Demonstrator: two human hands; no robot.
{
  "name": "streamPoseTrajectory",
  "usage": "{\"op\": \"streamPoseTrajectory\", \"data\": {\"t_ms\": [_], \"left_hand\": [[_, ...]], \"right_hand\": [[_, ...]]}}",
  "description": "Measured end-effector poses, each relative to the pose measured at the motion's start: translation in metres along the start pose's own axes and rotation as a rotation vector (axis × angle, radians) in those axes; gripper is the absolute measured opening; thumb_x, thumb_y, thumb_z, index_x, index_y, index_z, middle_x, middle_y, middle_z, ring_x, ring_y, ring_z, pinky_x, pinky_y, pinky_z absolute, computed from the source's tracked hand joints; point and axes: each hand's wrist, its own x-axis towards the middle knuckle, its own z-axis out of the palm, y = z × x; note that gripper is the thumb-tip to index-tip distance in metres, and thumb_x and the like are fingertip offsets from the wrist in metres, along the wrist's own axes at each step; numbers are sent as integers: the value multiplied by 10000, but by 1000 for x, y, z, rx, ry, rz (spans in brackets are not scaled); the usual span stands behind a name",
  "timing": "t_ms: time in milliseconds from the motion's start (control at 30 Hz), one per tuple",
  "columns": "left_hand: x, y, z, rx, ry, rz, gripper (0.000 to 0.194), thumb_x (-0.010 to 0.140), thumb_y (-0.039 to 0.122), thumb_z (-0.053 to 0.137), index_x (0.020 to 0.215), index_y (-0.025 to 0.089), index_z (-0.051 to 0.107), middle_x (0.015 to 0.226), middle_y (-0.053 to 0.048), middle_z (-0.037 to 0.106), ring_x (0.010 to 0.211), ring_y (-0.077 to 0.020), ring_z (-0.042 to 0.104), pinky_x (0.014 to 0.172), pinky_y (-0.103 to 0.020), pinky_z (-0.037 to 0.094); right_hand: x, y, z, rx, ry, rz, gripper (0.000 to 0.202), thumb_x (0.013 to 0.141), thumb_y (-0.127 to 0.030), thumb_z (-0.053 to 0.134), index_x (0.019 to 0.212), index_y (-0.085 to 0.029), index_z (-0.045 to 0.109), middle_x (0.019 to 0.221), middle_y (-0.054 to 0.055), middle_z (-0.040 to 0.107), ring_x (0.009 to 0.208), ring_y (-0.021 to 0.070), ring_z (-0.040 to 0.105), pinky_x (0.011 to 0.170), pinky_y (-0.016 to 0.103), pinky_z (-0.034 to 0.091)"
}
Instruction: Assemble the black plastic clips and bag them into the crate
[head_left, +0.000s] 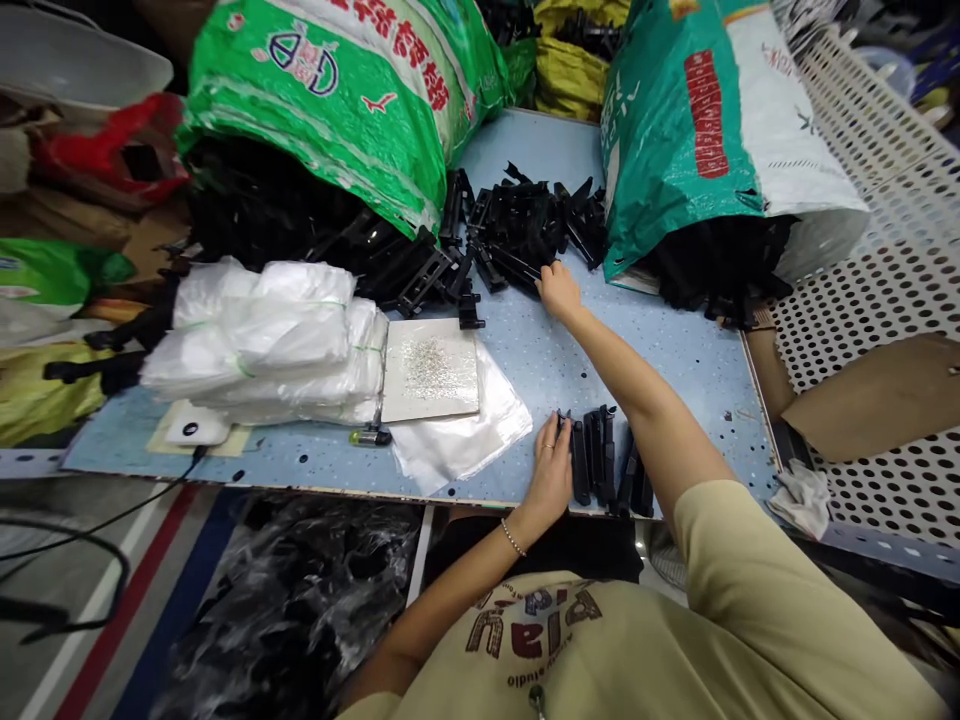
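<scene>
My right hand (559,290) reaches to the front of a loose heap of black plastic parts (521,215), its fingers closed on the end of a long black plastic part (519,268). Near the table's front edge, my left hand (551,470) is closed against the left end of a row of black plastic parts (598,455). Its fingertips grip the leftmost piece, which the hand partly hides. More pieces of that row lie under my right forearm, side by side and slightly tilted.
Black parts spill from a green sack (337,100) at the back left and a teal sack (675,140) at the right. Stacked clear plastic bags (262,340) lie left of a cardboard square (431,370) bearing tiny pieces. A perforated white rack (885,260) stands right.
</scene>
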Motion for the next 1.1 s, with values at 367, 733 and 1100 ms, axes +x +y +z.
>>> {"op": "streamPoseTrajectory", "data": {"t_ms": [367, 733, 1100], "left_hand": [[103, 74, -70, -818, 333, -95, 526, 892, 539, 698, 1283, 254, 491, 1204, -76, 662, 1059, -190, 707, 950, -358, 574], [7, 97, -75, -392, -52, 27, 593, 979, 556, 568, 1487, 281, 435, 1352, -125, 608, 950, -223, 702, 856, -404, 605], [0, 77, -81, -499, 81, -9, 582, 923, 539, 673, 1428, 282, 538, 1261, -87, 659, 1063, -231, 674, 875, -349, 581]], "right_hand": [[-216, 7, -15, 51, 357, -704, 411, 1082, -429, 389, 1274, -135, 602, 993, 132, 644, 904, 258, 552, 753, 364, 462], [-226, 18, -84, 58, 153, -763, 465, 1086, -494, 321, 887, -182, 603, 841, 86, 616, 768, 209, 499, 649, 331, 376], [-272, -8, -58, 853, -468, -314, 541, 1050, -619, 314, 878, -183, 583, 725, 14, 561, 600, 133, 486, 564, 263, 392]]}}
